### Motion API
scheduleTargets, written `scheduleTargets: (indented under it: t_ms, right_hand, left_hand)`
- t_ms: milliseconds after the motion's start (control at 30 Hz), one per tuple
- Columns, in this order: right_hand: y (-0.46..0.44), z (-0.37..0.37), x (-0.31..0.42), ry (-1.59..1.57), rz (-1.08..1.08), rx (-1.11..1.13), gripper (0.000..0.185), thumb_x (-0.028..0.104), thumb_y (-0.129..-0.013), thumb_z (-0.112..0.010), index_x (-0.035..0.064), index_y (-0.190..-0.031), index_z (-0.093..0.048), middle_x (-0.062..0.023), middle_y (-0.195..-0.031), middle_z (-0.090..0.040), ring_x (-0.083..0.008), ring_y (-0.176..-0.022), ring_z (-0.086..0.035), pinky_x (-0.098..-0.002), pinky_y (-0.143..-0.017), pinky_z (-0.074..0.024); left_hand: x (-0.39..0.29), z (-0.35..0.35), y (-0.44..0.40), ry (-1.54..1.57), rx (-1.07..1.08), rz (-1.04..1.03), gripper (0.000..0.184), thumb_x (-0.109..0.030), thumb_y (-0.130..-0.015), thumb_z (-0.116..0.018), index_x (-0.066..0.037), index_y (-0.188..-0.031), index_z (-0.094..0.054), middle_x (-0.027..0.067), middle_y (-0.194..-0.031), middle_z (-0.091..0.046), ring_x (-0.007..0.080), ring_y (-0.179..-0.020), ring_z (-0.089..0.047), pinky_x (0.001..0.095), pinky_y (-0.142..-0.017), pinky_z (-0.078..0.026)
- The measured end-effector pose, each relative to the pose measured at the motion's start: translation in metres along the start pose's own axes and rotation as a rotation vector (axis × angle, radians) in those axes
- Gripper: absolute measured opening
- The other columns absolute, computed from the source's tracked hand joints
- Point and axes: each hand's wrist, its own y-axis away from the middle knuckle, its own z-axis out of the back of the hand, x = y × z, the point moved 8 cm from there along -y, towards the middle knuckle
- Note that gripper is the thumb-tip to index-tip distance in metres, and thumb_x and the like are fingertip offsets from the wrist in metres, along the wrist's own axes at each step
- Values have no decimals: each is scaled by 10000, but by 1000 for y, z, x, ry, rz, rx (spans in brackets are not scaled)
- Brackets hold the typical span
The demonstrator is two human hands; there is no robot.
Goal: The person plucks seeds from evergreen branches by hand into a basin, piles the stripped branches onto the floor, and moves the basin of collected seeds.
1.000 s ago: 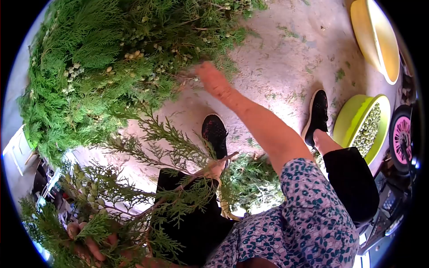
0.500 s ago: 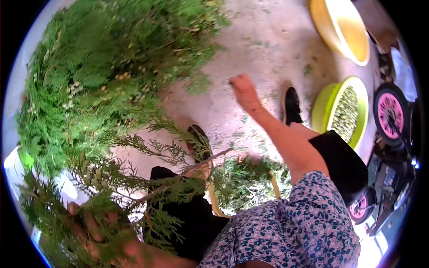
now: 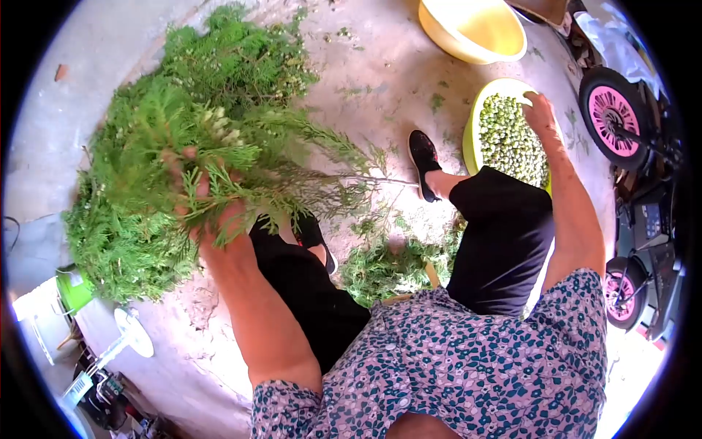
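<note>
My left hand is wrapped round a leafy conifer branch, its fingers partly hidden by the green sprays. Small pale cones cluster on the sprays by that hand. The branch's bare stem points right, toward my shoe. At the far right, my right hand is over the rim of a yellow-green basin, its fingers slightly apart and nothing visible in them. Many small green cones fill this basin.
A large heap of cut conifer branches lies on the floor at left. More sprigs lie between my legs. A yellow basin stands at the top. Pink-rimmed wheels are at right, a white fan-like object at lower left.
My right hand has moved from above the floor to the green basin's rim, its fingers loosening. My left hand has carried the branch up and right over the heap. The view has shifted.
</note>
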Motion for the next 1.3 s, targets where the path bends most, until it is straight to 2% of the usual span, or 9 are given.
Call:
scheduleTargets:
  t_ms: [67, 133, 267, 367, 767, 867, 933, 1133, 1300]
  right_hand:
    - [16, 27, 62, -411, 185, 20, 318, 141, -724, -572, 13, -1015, -572, -182, -911, -601, -266, -884, -571, -323, -805, -427]
    - [47, 49, 137, -615, 315, 190, 304, 172, -783, -558, 8, -1038, -563, -144, -941, -602, -217, -881, -559, -288, -816, -412]
    - [93, 49, 218, -1452, 195, 614, 350, 287, -791, -618, 25, -1022, -597, -50, -873, -617, -123, -775, -525, -270, -736, -420]
    - [97, 55, 243, -1514, 131, 678, 418, 332, -781, -620, 38, -1073, -569, -33, -930, -611, -101, -848, -529, -248, -799, -406]
    - [97, 63, 313, -1780, 108, 868, 271, 71, -724, -670, 19, -982, -603, -47, -870, -635, -120, -776, -581, -272, -724, -472]
    - [92, 54, 316, -1774, 29, 797, 237, 37, -726, -657, 7, -957, -614, -41, -835, -637, -103, -738, -571, -256, -703, -464]
    - [84, 45, 313, -1782, -26, 769, 221, 25, -729, -649, -2, -947, -618, -34, -822, -636, -92, -728, -560, -249, -698, -453]
    - [53, 44, 292, -1886, -80, 476, 166, -2, -761, -602, -4, -927, -616, -32, -805, -633, -72, -673, -557, -231, -628, -473]
    - [43, 39, 279, -1845, -125, 408, 170, -6, -774, -584, -8, -943, -602, -38, -808, -630, -77, -650, -556, -223, -592, -471]
  left_hand:
    - [14, -45, -1, 218, 381, 130, 363, -176, -818, -530, -122, -1169, -454, 28, -973, -543, 158, -836, -542, 320, -677, -505]
    - [18, -28, 0, -58, -230, 59, 272, -164, -843, -500, -87, -1101, -456, 5, -790, -544, 127, -718, -542, 297, -613, -504]
    - [49, -105, -9, 402, 248, 218, 185, -182, -853, -507, -38, -961, -468, 96, -943, -586, 193, -615, -615, 333, -585, -550]
    - [56, -134, -12, 748, 803, 499, 219, -136, -864, -437, 18, -1013, -391, 203, -1138, -455, 375, -1099, -415, 510, -765, -508]
    - [74, -116, -74, 719, 1244, 361, 430, -319, -876, -446, -15, -1165, -346, 178, -1145, -459, 353, -1100, -404, 536, -885, -362]
    - [74, -99, -84, 780, 975, 287, 491, -378, -884, -401, -14, -1209, -351, 151, -1163, -456, 288, -1091, -430, 497, -910, -354]
    - [106, -73, -79, 254, 303, 572, 733, -605, -793, -397, -8, -1218, -390, 212, -1052, -544, 287, -861, -583, 448, -786, -465]
    - [118, -16, -51, -295, -628, 374, 446, -469, -853, -424, -64, -1029, -488, 94, -886, -570, 218, -794, -552, 396, -646, -474]
    - [146, -79, -39, -148, -492, 555, 439, -302, -740, -589, -45, -1080, -482, 101, -993, -543, 238, -897, -512, 413, -742, -436]
